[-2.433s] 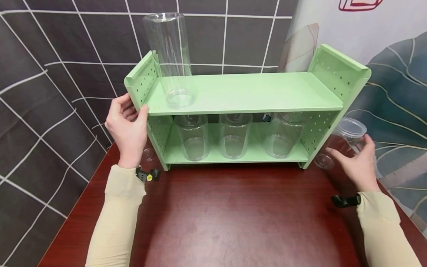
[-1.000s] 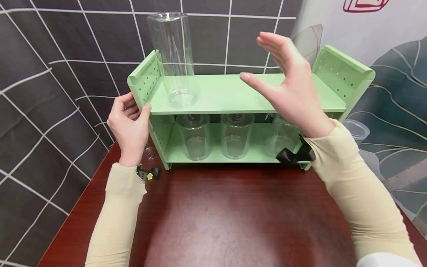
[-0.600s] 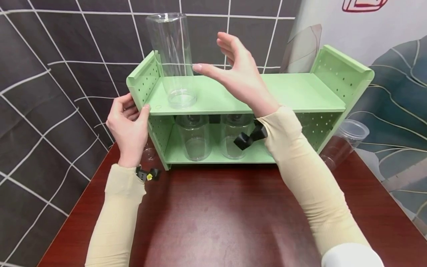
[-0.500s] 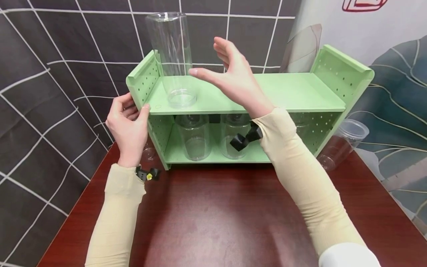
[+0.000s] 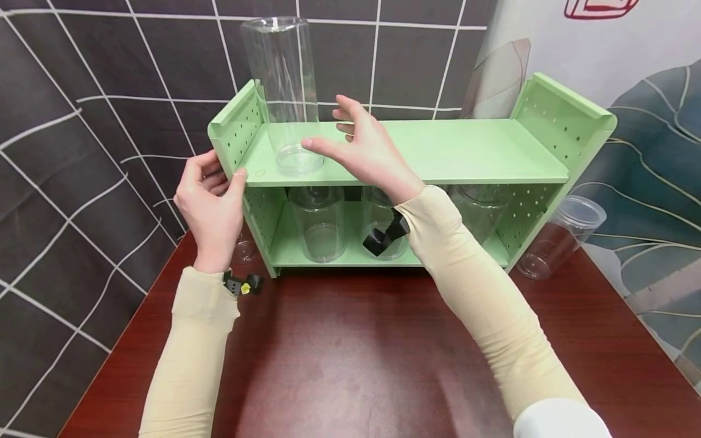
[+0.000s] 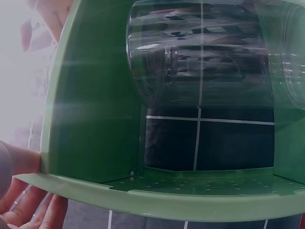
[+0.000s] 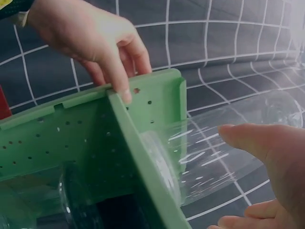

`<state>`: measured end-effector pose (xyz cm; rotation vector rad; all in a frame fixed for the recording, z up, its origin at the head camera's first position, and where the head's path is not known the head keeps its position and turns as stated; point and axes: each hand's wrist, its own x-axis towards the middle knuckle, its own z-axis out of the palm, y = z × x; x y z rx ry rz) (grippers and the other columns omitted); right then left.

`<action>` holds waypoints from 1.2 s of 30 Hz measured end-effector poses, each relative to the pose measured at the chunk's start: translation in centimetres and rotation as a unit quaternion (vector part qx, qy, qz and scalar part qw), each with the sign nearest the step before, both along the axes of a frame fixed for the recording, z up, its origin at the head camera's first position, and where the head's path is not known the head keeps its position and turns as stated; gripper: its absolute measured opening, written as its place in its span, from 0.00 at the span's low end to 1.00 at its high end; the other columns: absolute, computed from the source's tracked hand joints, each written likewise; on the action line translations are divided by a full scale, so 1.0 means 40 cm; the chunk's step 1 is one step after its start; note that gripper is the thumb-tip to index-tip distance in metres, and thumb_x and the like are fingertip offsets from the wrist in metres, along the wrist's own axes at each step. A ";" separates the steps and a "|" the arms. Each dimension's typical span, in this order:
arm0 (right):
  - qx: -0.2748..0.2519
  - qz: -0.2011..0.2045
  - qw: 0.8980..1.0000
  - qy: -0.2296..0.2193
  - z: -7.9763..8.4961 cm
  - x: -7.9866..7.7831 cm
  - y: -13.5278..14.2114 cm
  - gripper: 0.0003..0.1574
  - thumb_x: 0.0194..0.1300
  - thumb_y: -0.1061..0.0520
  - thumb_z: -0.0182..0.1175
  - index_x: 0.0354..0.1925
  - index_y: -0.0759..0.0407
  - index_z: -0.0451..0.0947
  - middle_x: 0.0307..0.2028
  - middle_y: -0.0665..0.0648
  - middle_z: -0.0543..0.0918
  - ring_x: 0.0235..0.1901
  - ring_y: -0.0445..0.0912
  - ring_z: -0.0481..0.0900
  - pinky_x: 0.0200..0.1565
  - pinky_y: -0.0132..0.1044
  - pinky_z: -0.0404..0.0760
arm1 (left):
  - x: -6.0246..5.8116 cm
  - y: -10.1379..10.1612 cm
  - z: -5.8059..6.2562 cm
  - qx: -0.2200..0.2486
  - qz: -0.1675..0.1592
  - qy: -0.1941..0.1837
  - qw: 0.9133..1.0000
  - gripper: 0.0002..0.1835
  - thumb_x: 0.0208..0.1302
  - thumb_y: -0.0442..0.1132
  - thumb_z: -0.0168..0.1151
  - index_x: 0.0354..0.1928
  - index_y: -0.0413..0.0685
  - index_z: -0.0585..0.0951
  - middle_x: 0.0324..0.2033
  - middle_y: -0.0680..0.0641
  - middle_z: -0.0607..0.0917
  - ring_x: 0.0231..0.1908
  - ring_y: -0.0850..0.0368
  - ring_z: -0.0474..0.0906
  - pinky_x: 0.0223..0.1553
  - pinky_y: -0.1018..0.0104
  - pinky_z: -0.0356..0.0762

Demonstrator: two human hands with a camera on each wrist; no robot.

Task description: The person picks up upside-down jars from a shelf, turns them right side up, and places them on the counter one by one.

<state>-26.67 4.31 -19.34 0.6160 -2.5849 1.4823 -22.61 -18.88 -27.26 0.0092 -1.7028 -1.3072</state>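
Observation:
A light green two-tier metal shelf [image 5: 465,149] with perforated side panels stands on the table. My left hand [image 5: 210,210] grips its left side panel, thumb over the front edge and fingers behind; the left wrist view shows the same hold. On the top tier, at the left end, a tall clear plastic jar [image 5: 280,79] stands upright. Beside it is my right hand [image 5: 372,149], fingers spread and thumb before the jar's lower part. In the right wrist view the thumb lies over the jar's outline; whether it touches, I cannot tell.
Clear jars [image 5: 323,234] stand on the lower tier, partly behind my right arm. Right of the shelf, a lidded clear jar [image 5: 564,237] is on the dark red table [image 5: 350,353]. Another clear container [image 5: 244,249] shows by my left wrist. A dark tiled wall [image 5: 405,67] rises behind.
My right hand has let go of the jar right of the shelf, moved left across the top tier, and then lowered beside the tall jar. The left hand stays on the side panel.

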 end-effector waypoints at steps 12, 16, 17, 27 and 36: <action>0.035 0.008 0.999 0.010 -0.030 -0.021 -0.021 0.61 0.62 0.34 0.70 0.80 0.53 0.52 0.70 0.52 0.71 0.66 0.43 0.71 0.63 0.29 0.70 | 0.016 0.011 0.010 -0.002 -0.001 0.002 1.000 0.16 0.59 0.26 0.71 0.50 0.36 0.84 0.43 0.40 0.87 0.38 0.56 0.86 0.44 0.71 0.84; 0.036 0.012 0.999 0.014 -0.026 -0.023 -0.032 0.60 0.62 0.34 0.69 0.80 0.52 0.53 0.69 0.51 0.73 0.65 0.44 0.73 0.61 0.29 0.72 | 0.008 0.005 0.003 -0.007 0.000 0.005 1.000 0.16 0.59 0.26 0.71 0.50 0.35 0.84 0.43 0.40 0.87 0.38 0.56 0.86 0.44 0.71 0.84; 0.033 0.016 0.999 0.013 -0.025 -0.022 -0.035 0.59 0.62 0.34 0.70 0.79 0.52 0.54 0.68 0.51 0.73 0.65 0.44 0.73 0.61 0.29 0.72 | 0.005 0.003 0.000 -0.009 0.000 0.008 1.000 0.16 0.59 0.26 0.71 0.50 0.35 0.84 0.43 0.41 0.87 0.38 0.56 0.86 0.43 0.71 0.84; 0.017 0.036 0.999 0.016 -0.027 -0.019 -0.059 0.55 0.62 0.38 0.71 0.77 0.54 0.57 0.66 0.54 0.76 0.61 0.44 0.77 0.58 0.31 0.76 | 0.006 0.003 0.000 -0.008 -0.002 0.004 1.000 0.16 0.59 0.27 0.72 0.50 0.36 0.84 0.42 0.41 0.87 0.38 0.56 0.86 0.44 0.70 0.84; 0.001 0.036 0.999 0.036 -0.033 -0.014 -0.059 0.52 0.63 0.40 0.71 0.76 0.54 0.60 0.63 0.56 0.76 0.57 0.46 0.79 0.54 0.31 0.78 | -0.004 -0.013 -0.014 -0.009 -0.020 0.017 1.000 0.16 0.59 0.31 0.74 0.50 0.42 0.85 0.42 0.46 0.87 0.38 0.58 0.86 0.44 0.68 0.85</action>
